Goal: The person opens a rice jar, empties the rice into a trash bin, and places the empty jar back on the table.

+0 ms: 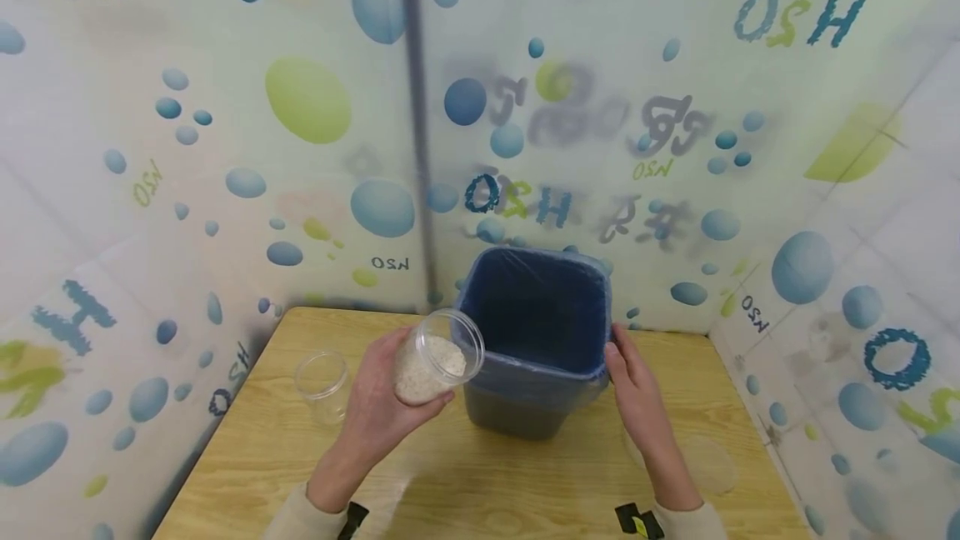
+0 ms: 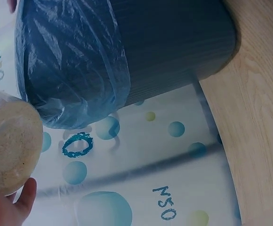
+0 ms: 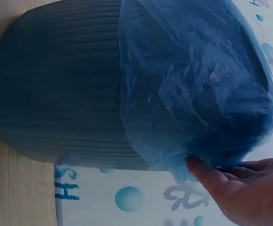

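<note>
My left hand [image 1: 373, 407] grips a clear plastic jar [image 1: 420, 375] partly filled with white grains that look like rice. The jar is tilted, its open mouth facing up and to the right, beside the near left rim of a dark trash bin [image 1: 513, 417]. In the left wrist view the jar's round base [image 2: 13, 146] shows. A blue plastic bag [image 3: 188, 70] lines the bin and folds over its rim. My right hand [image 1: 636, 394] holds the bin's right side near the rim, thumb on the bag; its other fingers are partly hidden.
A second clear jar [image 1: 324, 394] stands on the wooden table [image 1: 472, 490] left of my left hand. Clear round lids [image 1: 711, 465] lie by my right forearm, one partly covered. Patterned sheeting [image 1: 307, 182] rises behind the table and along both sides.
</note>
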`<state>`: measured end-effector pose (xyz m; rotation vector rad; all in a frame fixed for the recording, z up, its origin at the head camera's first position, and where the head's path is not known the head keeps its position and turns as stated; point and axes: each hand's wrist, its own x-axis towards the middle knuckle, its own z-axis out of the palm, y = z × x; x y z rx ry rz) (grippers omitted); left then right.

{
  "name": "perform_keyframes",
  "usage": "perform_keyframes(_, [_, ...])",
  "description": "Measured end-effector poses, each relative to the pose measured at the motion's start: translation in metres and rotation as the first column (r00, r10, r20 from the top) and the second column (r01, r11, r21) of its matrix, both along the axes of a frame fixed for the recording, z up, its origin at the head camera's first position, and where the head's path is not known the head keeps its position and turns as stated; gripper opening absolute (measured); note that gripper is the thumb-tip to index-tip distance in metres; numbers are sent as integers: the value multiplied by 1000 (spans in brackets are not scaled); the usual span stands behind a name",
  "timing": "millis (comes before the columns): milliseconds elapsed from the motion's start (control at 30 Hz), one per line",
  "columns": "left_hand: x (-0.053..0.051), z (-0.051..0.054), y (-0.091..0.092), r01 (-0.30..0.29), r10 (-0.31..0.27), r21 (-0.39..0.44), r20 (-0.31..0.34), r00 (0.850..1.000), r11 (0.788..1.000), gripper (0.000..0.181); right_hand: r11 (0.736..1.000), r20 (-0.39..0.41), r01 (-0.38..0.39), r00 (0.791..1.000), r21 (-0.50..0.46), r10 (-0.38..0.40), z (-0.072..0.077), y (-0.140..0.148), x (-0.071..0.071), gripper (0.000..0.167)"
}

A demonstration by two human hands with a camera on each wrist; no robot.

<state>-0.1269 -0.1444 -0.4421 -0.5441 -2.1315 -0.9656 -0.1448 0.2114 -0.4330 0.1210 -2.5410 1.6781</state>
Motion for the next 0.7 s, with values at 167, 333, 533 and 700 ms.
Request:
perform_keyframes(167, [-4,-2,-5,-4,4,5,-14,1000,1000,96,997,51,-10,999,-74,14,4,-9,-2,70])
perform_keyframes(333, [-9,0,-9,-25,25,4,-46,999,1000,96,996,55,-6,998,-86,11,3,-13,-4,70])
perform_keyframes(533, [-17,2,-15,-54,54,0,-96,994,999,93,998,12,-4,1000,-55,5,-4,-13,-6,68])
perform_keyframes(700, [-23,5,-21,-71,72,14,-96,993,997,91,998,13,6,1000,-68,-5,-4,-14,-6,66])
